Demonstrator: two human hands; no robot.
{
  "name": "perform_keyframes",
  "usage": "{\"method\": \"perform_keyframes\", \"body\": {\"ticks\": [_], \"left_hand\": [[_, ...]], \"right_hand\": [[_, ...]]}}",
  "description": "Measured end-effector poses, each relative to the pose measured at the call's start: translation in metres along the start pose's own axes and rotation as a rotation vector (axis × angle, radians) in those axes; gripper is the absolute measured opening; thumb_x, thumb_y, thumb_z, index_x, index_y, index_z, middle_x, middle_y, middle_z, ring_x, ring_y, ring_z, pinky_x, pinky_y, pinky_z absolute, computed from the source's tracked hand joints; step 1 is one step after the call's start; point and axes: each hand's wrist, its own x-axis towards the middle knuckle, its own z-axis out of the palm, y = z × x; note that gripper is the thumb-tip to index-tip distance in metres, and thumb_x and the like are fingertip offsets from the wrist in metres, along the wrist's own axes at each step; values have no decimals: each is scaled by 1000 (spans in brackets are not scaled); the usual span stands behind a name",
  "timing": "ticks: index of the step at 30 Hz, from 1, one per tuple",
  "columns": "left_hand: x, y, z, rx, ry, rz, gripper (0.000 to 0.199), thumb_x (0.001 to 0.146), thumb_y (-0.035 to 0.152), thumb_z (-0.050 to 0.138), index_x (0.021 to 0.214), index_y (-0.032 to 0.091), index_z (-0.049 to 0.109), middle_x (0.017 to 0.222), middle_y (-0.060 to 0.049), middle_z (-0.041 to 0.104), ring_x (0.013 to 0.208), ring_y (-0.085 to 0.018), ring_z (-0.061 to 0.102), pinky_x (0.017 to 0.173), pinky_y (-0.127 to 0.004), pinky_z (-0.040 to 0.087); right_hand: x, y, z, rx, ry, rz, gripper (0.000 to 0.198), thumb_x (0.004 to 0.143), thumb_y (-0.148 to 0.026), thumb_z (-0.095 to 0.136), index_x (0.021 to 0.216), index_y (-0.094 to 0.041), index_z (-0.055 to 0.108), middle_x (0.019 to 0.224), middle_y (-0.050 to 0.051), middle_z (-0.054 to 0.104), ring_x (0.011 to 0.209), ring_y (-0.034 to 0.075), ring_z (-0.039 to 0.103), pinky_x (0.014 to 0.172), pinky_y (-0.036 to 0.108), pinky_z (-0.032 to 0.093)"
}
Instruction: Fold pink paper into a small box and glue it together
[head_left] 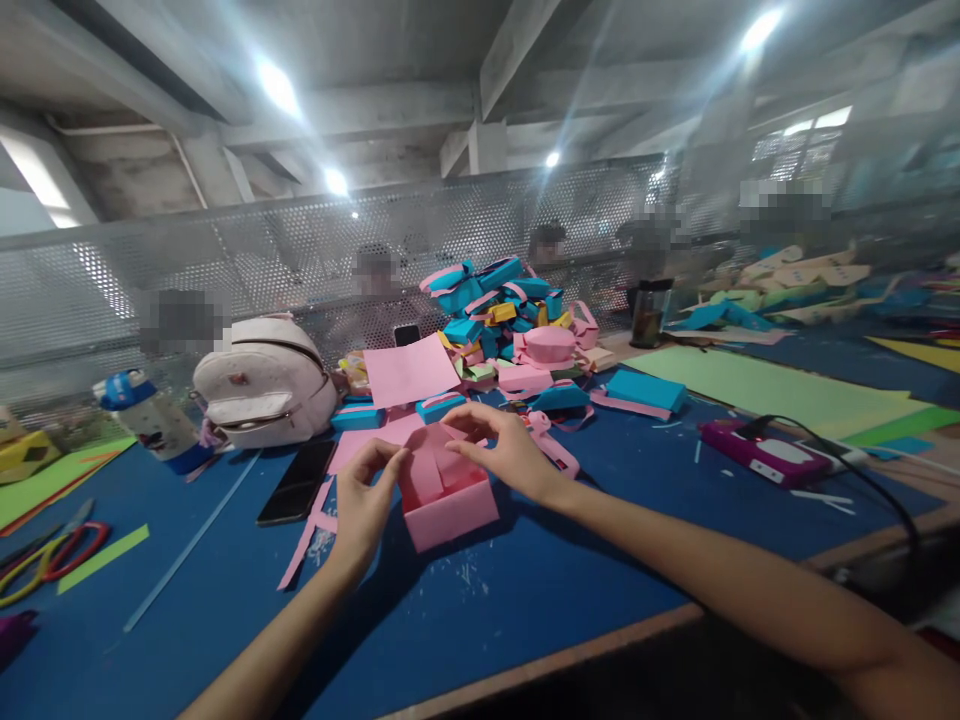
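A pink paper box (452, 515) sits on the blue table mat, its top open and its upright pink flap showing at the back. My left hand (364, 495) pinches the flap's left edge between thumb and fingertips. From the right, my right hand (516, 455) grips the flap's upper right edge with thumb and curled fingers. Pink paper strips (306, 535) lie left of the box, near a black phone (297, 484). Behind my right hand is a pink glue gun (553, 450), partly hidden by it.
A heap of blue, pink and yellow paper pieces (510, 305) rises behind the box. At left are a white backpack (266, 385), a bottle (156, 425) and scissors (71, 550). A purple power strip (765, 452) with a black cable lies right. A perforated metal screen (300, 250) stands behind.
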Motion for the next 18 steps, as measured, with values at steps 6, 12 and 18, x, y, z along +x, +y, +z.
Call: {"method": "perform_keyframes", "body": {"ticks": [6, 12, 18], "left_hand": [[-3, 3, 7, -69, -40, -54, 24, 77, 39, 70, 88, 17, 69, 77, -3, 70, 73, -16, 63, 66, -24, 50], [-5, 8, 6, -58, -55, -89, 21, 75, 36, 73, 69, 16, 70, 70, -4, 71, 66, -15, 63, 62, -24, 50], [-2, 4, 3, -66, 1, -104, 25, 73, 40, 74, 75, 15, 71, 74, -6, 73, 68, -16, 65, 63, -25, 51]], "right_hand": [[-5, 7, 1, 119, -19, 98, 21, 83, -35, 68, 96, -18, 68, 84, 3, 70, 76, 17, 66, 71, 29, 52], [-14, 0, 4, 73, -15, 66, 17, 89, -33, 61, 98, -20, 67, 69, -2, 63, 64, 14, 60, 62, 25, 48], [-13, 2, -3, -52, -62, -106, 13, 92, -30, 58, 99, -23, 67, 94, 2, 70, 86, 18, 64, 76, 31, 51]]}}
